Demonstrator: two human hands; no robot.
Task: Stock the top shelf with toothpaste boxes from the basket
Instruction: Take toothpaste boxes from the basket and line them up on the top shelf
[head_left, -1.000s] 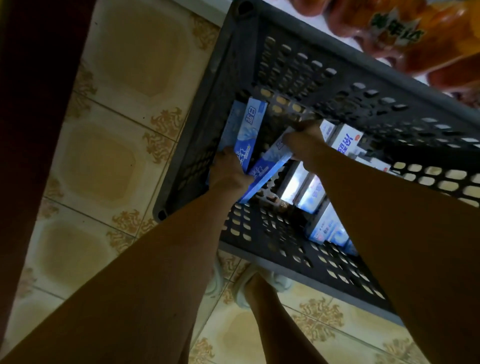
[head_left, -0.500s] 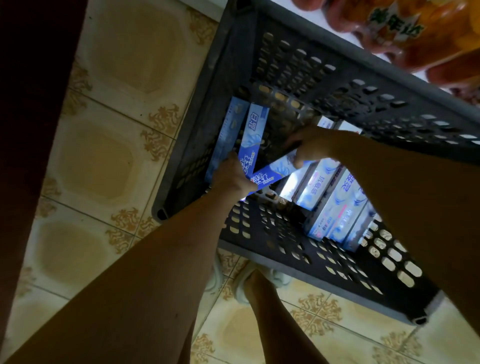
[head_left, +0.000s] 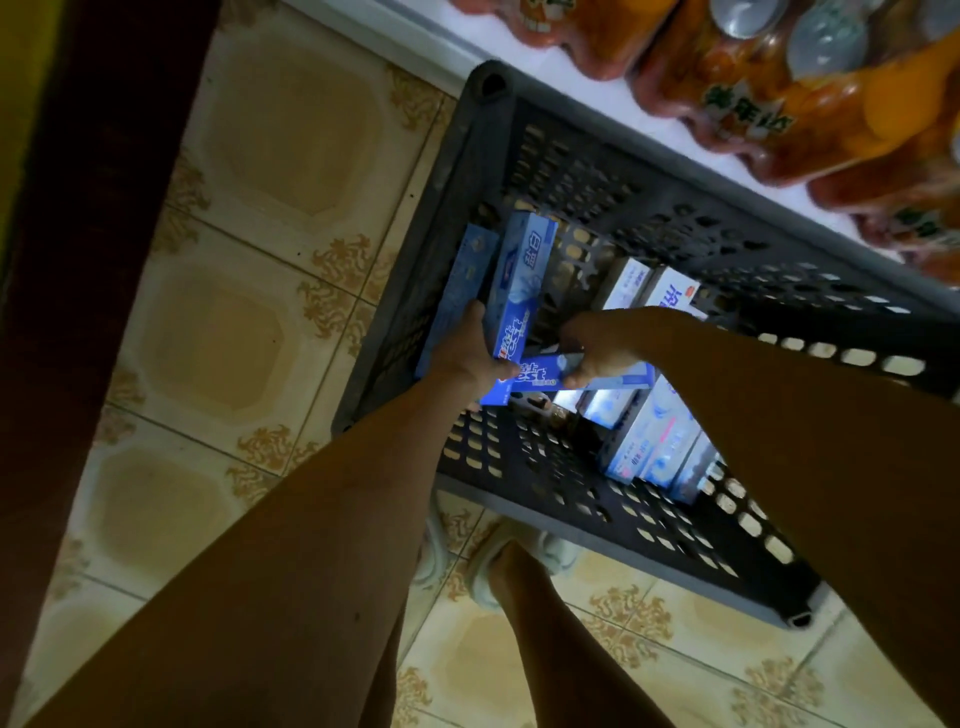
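Both hands down in dark plastic basket (head_left: 519, 119) on tiled floor (head_left: 249, 322). Left hand (head_left: 470, 353) wrapped round upright blue toothpaste box (head_left: 519, 280), w/ 2nd box (head_left: 457, 291) behind it against basket's left wall. Right hand (head_left: 597, 345) pinching flat blue box (head_left: 545, 376), held crosswise btwn hands, its end touching left hand. More boxes (head_left: 644, 441) lying in row at basket bottom, under right forearm. Orange drink packs (head_left: 779, 88) beyond basket. Sandalled foot (head_left: 498, 566) just in front.

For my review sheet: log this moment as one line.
phase: gathering | left hand: holds upright toothpaste boxes | right hand: grips Crest box | site: dark basket | shelf: unseen
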